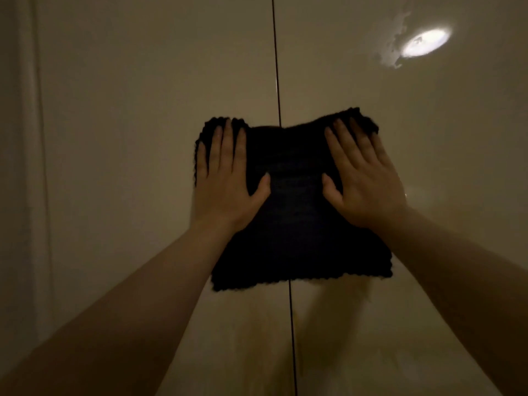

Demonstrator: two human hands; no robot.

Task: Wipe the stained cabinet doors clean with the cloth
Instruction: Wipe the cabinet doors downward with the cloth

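Observation:
A dark knitted cloth (294, 224) is spread flat against two glossy beige cabinet doors, across the thin vertical gap (276, 67) between them. My left hand (228, 178) presses flat on the cloth's upper left part, over the left door (143, 110). My right hand (363, 178) presses flat on its upper right part, over the right door (443, 138). Both hands have fingers spread, and the fingertips reach the cloth's top edge. A pale smeared stain (395, 38) shows high on the right door.
A bright lamp reflection (425, 42) shines beside the stain on the right door. A paler vertical panel or frame (25, 167) runs along the far left. The light is dim, and faint streaks show on the doors below the cloth.

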